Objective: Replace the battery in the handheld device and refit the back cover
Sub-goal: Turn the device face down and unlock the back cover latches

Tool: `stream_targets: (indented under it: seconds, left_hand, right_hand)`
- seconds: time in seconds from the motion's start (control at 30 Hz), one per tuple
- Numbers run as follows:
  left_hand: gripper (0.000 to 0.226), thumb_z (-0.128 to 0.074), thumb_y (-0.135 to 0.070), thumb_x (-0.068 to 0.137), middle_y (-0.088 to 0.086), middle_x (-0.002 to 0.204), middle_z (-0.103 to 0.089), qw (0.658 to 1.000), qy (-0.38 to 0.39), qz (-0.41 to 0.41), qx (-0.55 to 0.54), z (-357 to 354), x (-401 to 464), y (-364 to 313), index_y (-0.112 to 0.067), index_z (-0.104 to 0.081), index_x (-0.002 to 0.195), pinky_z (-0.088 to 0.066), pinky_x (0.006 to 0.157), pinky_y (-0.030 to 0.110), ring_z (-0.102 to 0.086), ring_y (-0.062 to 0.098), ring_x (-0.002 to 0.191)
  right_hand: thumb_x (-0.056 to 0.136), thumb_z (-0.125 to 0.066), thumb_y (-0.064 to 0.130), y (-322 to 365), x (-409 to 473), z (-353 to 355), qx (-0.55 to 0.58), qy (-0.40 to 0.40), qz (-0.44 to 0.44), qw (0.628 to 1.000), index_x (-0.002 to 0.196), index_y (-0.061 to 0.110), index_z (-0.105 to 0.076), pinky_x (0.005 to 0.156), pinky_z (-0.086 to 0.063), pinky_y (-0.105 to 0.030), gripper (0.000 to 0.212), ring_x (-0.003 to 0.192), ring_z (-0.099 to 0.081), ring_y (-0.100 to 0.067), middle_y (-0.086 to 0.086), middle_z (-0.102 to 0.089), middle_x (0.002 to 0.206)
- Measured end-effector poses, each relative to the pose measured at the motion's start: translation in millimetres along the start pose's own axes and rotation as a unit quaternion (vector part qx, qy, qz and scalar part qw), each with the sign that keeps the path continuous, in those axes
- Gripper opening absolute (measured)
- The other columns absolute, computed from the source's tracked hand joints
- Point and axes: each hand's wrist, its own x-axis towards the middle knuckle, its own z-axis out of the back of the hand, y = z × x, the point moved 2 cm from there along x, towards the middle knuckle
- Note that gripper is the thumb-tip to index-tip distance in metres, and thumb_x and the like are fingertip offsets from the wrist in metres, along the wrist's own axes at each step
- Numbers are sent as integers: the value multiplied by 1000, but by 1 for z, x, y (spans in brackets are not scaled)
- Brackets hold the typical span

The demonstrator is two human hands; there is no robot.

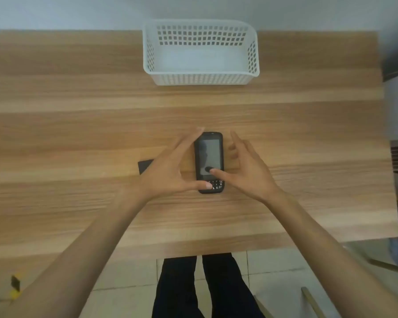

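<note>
On the desk (pixel 78 138), near its middle, the device (pixel 209 162) lies flat with the screen facing up and the keypad at the end nearest the person. It is a black, oblong unit with rounded corners; the screen is glossy grey and the small keys carry white markings.

Both forearms are bare and extend forward from the near edge of the desk, converging on the device.

Left hand (pixel 170 171): spread, fingers straight and held together, pointing away and inward along the left side of the device. The thumb reaches sideways, its tip over the keypad. Contact with the device cannot be confirmed.

Right hand (pixel 248 171): spread, palm turned inward, fingers loosely curved beside the right edge of the device. The thumb tip sits over the lower part of the screen. Nothing is pinched.

A flat, dark rectangular piece (pixel 144 165) lies on the desk just left of the device, partly hidden behind the left hand; what it is cannot be told.

Desk surface: light wood-grain laminate in lengthwise bands.

At the far edge stands a white plastic basket (pixel 200 78), rectangular with rounded corners and perforated lattice walls.
</note>
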Motion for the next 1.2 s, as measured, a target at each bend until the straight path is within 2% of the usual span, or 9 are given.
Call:
stream_targets:
  seconds: [0.13, 0.27, 0.4, 0.5, 0.6, 0.73, 0.83, 1.07, 1.2]
  left_hand:
    - [121, -90, -55, 70, -12, 172, -20, 1000, 12, 1, -4, -9, 2, 7, -31, -19, 165, -16, 124, 14, -17, 1, 159]
    - [121, -88, -60, 69, -13, 173, -18, 1000, 17, 8, -1, -15, 3, 14, -36, -19, 164, -21, 127, 29, -19, 5, 159]
    - [117, -87, -58, 72, -17, 174, -8, 999, 31, 18, 16, -20, 0, 18, -35, -19, 164, -20, 124, 23, -12, 3, 160]
    - [109, -85, -51, 78, -15, 176, -2, 994, 24, 14, 105, -25, -4, 16, -29, -22, 164, -31, 112, 21, -14, 6, 160]
    - [96, -85, -37, 83, -4, 174, -15, 988, -48, 45, 139, -37, -10, 10, -19, -34, 161, -43, 102, 24, -29, 14, 154]
    - [96, -87, -30, 82, 4, 160, -32, 990, -80, 99, 69, -54, -13, 2, -14, -34, 160, -39, 107, 19, -44, 15, 140]
    - [100, -89, -29, 80, 7, 158, -34, 988, -93, 114, 46, -60, -10, -1, -10, -31, 160, -31, 110, 15, -43, 18, 144]
    - [102, -87, -38, 80, 4, 158, -35, 988, -85, 121, 46, -62, -8, 0, -12, -30, 161, -34, 110, 16, -44, 16, 143]
    - [104, -87, -45, 78, 4, 157, -39, 988, -80, 130, 25, -63, -2, -2, -9, -33, 160, -33, 116, 19, -42, 17, 145]
  right_hand:
    - [81, -74, 57, -4, 4, -10, 9, 12, -1, 1000, 161, 30, -17, 92, -54, -39, 102, 114, -56, -12, 2, -53, 136]
    - [80, -65, 60, -8, 15, -19, 32, 32, 19, 999, 154, 41, -26, 86, -54, -36, 86, 108, -55, -9, 5, -59, 129]
    - [85, -68, 50, -10, 20, -24, 50, 34, 17, 998, 154, 36, -32, 80, -47, -23, 79, 102, -53, -6, 3, -60, 122]
    - [87, -70, 46, -9, 21, -24, 61, 26, 12, 998, 152, 33, -38, 84, -49, -28, 74, 106, -55, -8, 2, -62, 121]
    - [87, -70, 40, -10, 21, -26, 79, 14, 4, 997, 144, 30, -50, 92, -54, -39, 61, 112, -61, -15, 5, -67, 122]
    - [86, -74, 35, -11, 20, -30, 83, 7, -18, 996, 137, 21, -56, 91, -56, -41, 56, 110, -66, -19, 2, -70, 120]
    - [85, -77, 31, -11, 20, -33, 94, 0, -26, 995, 136, 18, -55, 89, -56, -37, 57, 107, -65, -19, 0, -70, 119]
    - [81, -82, 23, -12, 18, -34, 101, -2, -29, 994, 136, 12, -54, 82, -52, -28, 63, 103, -64, -21, -6, -68, 117]
    - [81, -83, 24, -10, 12, -28, 116, -12, -48, 992, 127, 13, -60, 81, -57, -35, 53, 94, -66, -21, -5, -70, 107]
